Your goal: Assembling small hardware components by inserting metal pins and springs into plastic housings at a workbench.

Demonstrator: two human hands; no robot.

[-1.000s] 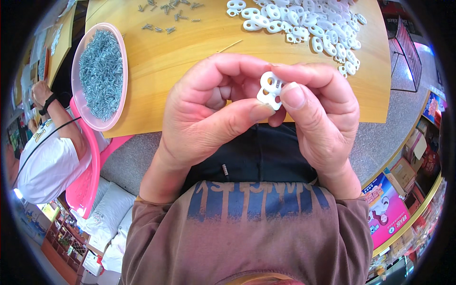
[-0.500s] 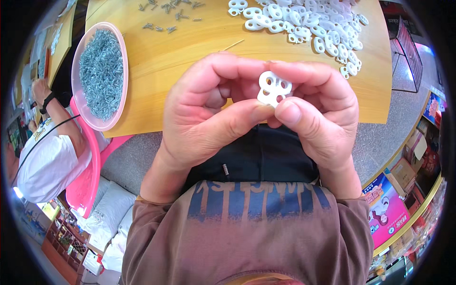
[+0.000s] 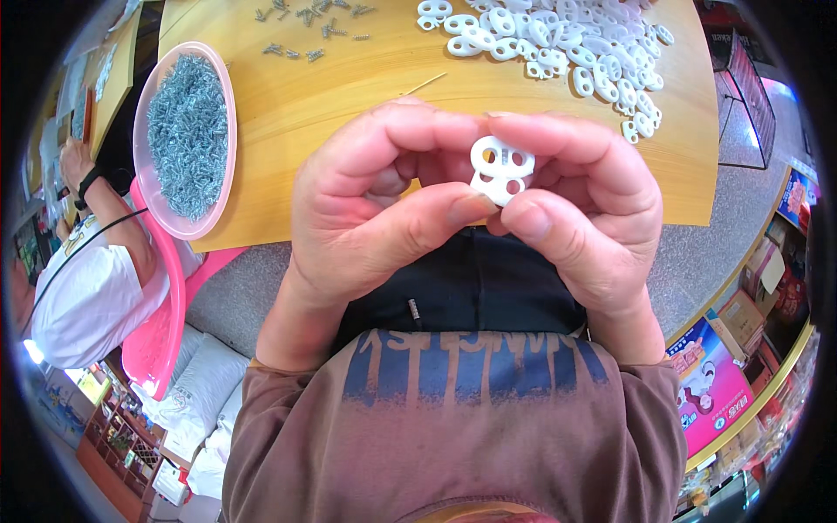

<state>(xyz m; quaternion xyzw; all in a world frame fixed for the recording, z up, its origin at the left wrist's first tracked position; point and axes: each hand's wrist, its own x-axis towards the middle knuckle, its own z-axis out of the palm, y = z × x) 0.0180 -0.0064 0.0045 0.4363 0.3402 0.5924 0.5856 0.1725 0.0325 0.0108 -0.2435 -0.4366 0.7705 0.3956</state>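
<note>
Head view: two bare hands are holding a small white clip (image 3: 501,174) between them, in front of the person's chest and near the edge of a wooden table (image 3: 349,96). The left hand (image 3: 375,200) is pinching the clip from its left side, its thumb pressing at the lower left corner. The right hand (image 3: 593,200) is gripping from the opposite side, its thumb resting at the lower right. Both forefingers are arching over the top, their tips meeting just above the clip, which is facing the camera with its round holes showing. Beyond the right hand, a heap of white clips (image 3: 580,39) is covering the table's far right. To the left of the left hand, a pink bowl (image 3: 232,131) is holding a mass of metal springs (image 3: 187,139). One spring (image 3: 414,309) is lying on the black trousers (image 3: 462,270), below the hands.
</note>
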